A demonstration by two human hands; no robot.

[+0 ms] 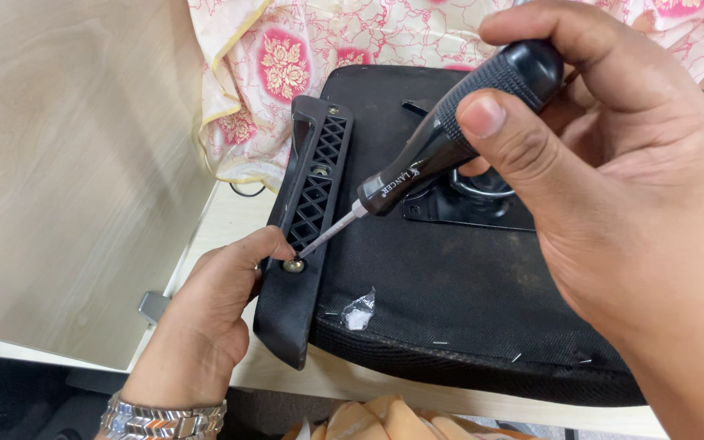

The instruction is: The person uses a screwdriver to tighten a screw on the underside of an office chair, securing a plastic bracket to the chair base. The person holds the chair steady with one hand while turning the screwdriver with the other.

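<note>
**On the upturned chair seat: a screwdriver tip on a bracket screw**

On the pale wooden table lies a black fabric-covered chair seat, underside up, with a black plastic armrest bracket laid along its left edge. The bracket has a lattice of diamond-shaped openings down its middle and a silver screw with a washer near its lower end; another small screw sits at its top end.

The right hand is clamped around the black ribbed handle of a screwdriver, thumb pressed on the near side and fingers curled over the top. The tool slants down to the left, and its thin metal shaft ends with the tip on the silver screw.

The left hand rests against the bracket's left edge, fingers folded loosely together, with the forefinger tip touching the bracket just beside the screw. It grips nothing that can be seen. A silver metal watch band circles that wrist.

In the middle of the seat a black metal mounting plate is partly hidden behind the screwdriver and right hand. A small scrap of clear plastic lies on the fabric near the bracket's lower end, and a few staples show along the seat's near edge. A pink-and-cream floral cloth is bunched beyond the seat, and orange fabric shows at the bottom edge
</note>
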